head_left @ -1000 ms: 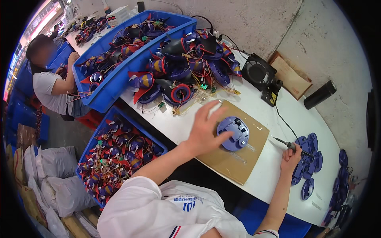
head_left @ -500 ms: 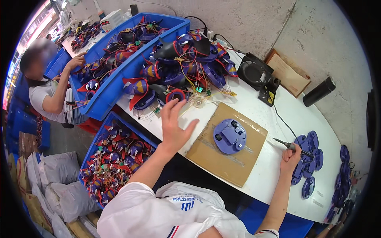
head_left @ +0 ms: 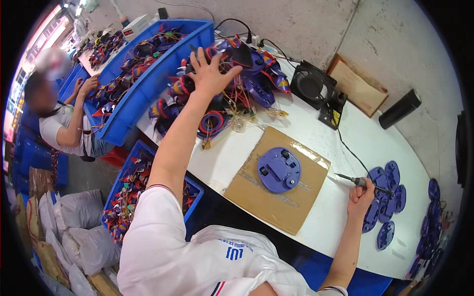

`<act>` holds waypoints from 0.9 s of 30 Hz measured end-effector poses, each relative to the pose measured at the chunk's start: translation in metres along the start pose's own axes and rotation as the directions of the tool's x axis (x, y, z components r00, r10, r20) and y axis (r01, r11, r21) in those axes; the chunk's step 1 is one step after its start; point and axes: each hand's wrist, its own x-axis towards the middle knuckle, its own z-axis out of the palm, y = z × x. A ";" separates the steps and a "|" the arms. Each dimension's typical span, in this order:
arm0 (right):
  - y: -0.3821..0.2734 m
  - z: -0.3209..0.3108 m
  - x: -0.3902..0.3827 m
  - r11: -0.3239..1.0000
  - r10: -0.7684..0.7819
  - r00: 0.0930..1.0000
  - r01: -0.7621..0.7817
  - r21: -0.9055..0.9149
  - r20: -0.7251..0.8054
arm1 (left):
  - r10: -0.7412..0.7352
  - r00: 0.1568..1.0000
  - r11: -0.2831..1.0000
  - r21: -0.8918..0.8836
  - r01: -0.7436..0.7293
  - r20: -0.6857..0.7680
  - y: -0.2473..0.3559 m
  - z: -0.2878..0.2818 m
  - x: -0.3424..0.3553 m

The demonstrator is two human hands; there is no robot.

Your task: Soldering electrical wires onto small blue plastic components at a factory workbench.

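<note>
My left hand (head_left: 210, 76) reaches over a heap of wired toy shells (head_left: 259, 93) in purple, red and black, its fingers spread. It lies against the top of the heap; whether it touches a shell I cannot tell. Closed around a soldering iron (head_left: 360, 182), my right hand (head_left: 361, 198) is held over the right part of the table, the iron's tip pointing left. Between the hands, a purple toy base (head_left: 279, 169) with small black wheels lies on a cardboard sheet (head_left: 259, 207).
Several purple bases (head_left: 386, 235) lie right of the iron. Behind stand a black fan (head_left: 313, 86) and a dark cylindrical bottle (head_left: 400, 109). Blue bins (head_left: 121, 121) of wired shells stand left, where another person (head_left: 66, 126) works. Grey sacks (head_left: 79, 209) lie on the floor.
My left hand has moved up and away from me, from the heap's near edge to its top. The right hand with the soldering iron stays nearly in place.
</note>
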 end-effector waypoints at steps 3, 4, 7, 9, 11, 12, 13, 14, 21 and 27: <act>0.000 -0.001 -0.001 1.000 0.013 1.000 -0.013 -0.020 -0.008 | 0.009 0.996 0.999 0.032 -0.012 0.090 -0.002 0.004 -0.004; 0.001 -0.001 -0.001 0.999 0.013 1.000 -0.013 -0.037 -0.006 | 0.015 0.996 1.000 0.020 -0.016 0.087 -0.003 0.001 -0.006; 0.004 -0.002 -0.001 0.998 0.009 0.999 -0.012 -0.067 -0.037 | 0.052 0.993 0.999 -0.017 -0.051 0.103 0.003 -0.013 -0.007; 0.005 -0.002 -0.001 0.999 0.017 0.999 -0.018 -0.034 -0.027 | 0.030 0.987 1.000 -0.012 -0.028 0.160 0.010 -0.023 -0.006; 0.003 -0.003 -0.001 1.000 0.019 1.000 -0.019 -0.009 0.003 | -0.004 0.980 1.000 -0.020 0.008 0.199 0.017 -0.032 -0.009; 0.002 -0.003 -0.001 1.000 0.018 1.000 -0.018 -0.012 0.005 | -0.011 0.979 1.000 -0.008 0.013 0.203 0.019 -0.038 -0.014; 0.001 -0.003 -0.001 1.000 0.014 1.000 -0.014 -0.015 -0.003 | 0.042 0.985 0.998 -0.046 -0.035 0.166 0.018 -0.045 -0.020; 0.001 -0.003 -0.001 1.000 0.016 1.000 -0.016 -0.017 -0.007 | 0.091 0.988 0.994 -0.076 -0.081 0.127 0.014 -0.053 -0.027; 0.002 -0.005 0.000 0.999 0.031 0.999 -0.031 -0.016 -0.014 | -0.139 0.893 0.944 0.214 0.250 -0.427 -0.074 -0.081 -0.110; 0.003 -0.005 0.000 1.000 0.013 1.000 -0.013 -0.009 -0.005 | -0.452 0.883 0.881 -0.216 0.420 -0.128 -0.118 -0.033 -0.124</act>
